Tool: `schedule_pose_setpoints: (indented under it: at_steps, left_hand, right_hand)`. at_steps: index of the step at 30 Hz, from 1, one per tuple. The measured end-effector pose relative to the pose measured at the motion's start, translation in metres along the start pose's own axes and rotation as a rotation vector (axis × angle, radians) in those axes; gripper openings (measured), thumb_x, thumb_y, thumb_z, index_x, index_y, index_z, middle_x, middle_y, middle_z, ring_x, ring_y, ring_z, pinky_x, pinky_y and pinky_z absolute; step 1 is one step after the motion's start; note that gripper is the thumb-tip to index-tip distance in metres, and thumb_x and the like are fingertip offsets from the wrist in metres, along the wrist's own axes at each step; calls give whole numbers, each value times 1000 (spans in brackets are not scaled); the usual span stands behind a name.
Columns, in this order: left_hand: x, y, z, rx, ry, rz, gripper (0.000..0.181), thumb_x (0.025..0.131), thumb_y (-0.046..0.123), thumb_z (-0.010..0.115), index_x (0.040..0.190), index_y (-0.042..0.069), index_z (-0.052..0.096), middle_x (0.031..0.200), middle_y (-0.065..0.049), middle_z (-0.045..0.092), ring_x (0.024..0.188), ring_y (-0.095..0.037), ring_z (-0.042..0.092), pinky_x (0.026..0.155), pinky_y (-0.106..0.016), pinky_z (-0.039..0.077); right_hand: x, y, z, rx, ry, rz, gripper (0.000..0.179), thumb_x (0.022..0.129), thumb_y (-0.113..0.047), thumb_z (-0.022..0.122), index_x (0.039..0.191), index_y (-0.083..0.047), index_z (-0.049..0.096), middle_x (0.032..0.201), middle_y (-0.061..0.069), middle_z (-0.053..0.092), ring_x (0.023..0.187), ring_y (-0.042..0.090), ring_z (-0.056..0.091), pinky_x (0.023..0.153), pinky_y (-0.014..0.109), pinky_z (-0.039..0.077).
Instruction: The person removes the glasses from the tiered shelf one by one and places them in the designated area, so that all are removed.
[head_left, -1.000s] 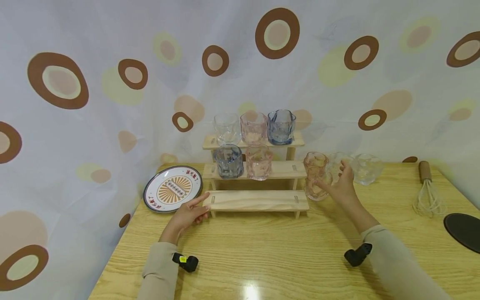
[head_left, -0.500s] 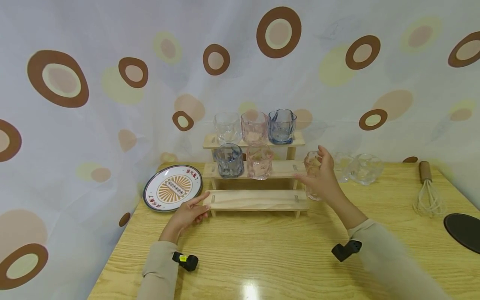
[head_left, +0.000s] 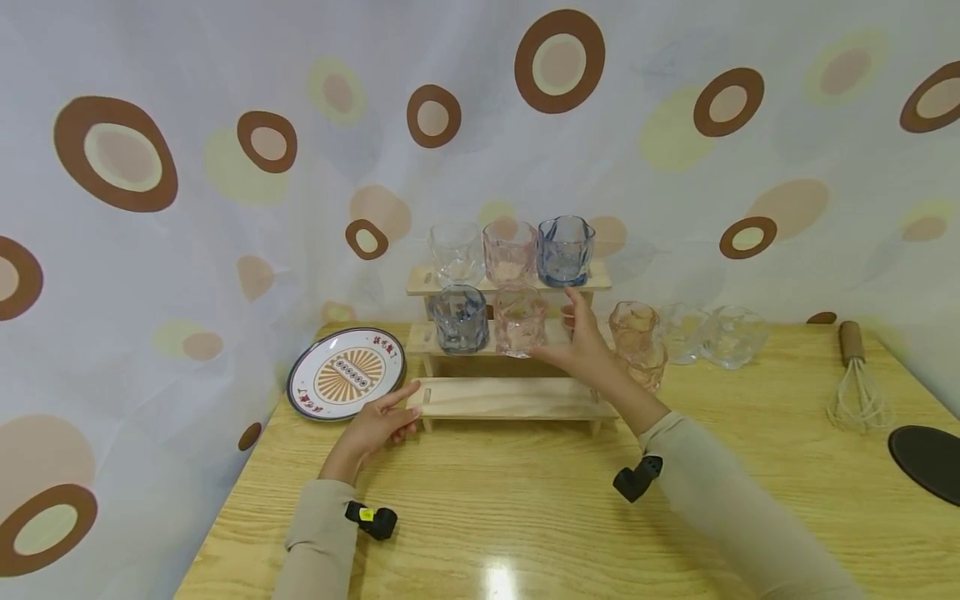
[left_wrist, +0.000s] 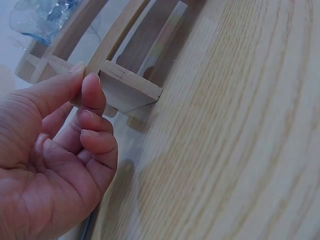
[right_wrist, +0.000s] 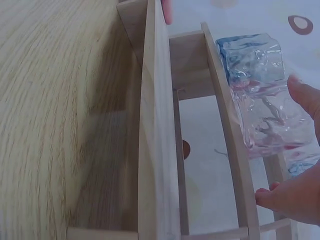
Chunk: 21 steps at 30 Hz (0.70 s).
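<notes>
Head view: right hand, fingers apart, moved left past amber glasses to pink glass, middle shelf, front edge; seemingly graspable now. Left hand: fingers pinching stand's front-left corner.

Wood-grained surface being backed by a brown-ringed white backdrop
Light is being reflected off the wood.

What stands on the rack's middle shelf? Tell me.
On the middle shelf, a blue glass stands at the left with a pink glass beside it. Anything behind the right hand, farther right, is covered from view.
</notes>
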<state>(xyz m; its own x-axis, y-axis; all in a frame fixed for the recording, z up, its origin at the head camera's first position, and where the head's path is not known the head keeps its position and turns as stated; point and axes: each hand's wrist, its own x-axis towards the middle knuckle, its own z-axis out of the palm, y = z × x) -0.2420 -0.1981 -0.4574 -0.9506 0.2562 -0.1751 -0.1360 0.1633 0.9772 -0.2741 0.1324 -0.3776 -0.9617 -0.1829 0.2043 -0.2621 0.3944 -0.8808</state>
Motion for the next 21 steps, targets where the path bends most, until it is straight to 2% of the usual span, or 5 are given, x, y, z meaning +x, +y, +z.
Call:
schedule_pose_setpoints:
  at_steps: [2,8,14,21]
  left_hand:
    - [-1,0,0,3,-3,9,59,89,24,67,143,15,45,66,1,64,58,-6,50,57,-21,39]
    - [3,0,0,18,24,-52,55,92,15,63,144,17,43,66,0,63,57,-8,49,56,-22,39]
    - [5,-1,-2,8,6,-70,56,94,13,60,146,15,39,65,1,62,57,-9,48,56,-24,38]
    - [3,0,-1,-4,10,-69,56,93,13,61,145,14,40,65,1,62,58,-8,49,56,-23,38]
  right_hand:
    - [4,-1,5,17,-19,8,109,80,-18,78,152,-11,-3,143,29,21,131,45,26,106,55,26]
    - [12,-4,21,42,-18,6,107,79,-20,78,152,-14,-1,142,26,25,130,41,32,103,52,32]
    - [19,-7,33,120,28,-7,106,79,-19,78,151,-13,0,147,25,23,134,39,29,101,51,36]
    - [18,-8,40,174,90,23,96,82,-20,75,151,-16,9,145,21,32,135,35,30,103,49,35]
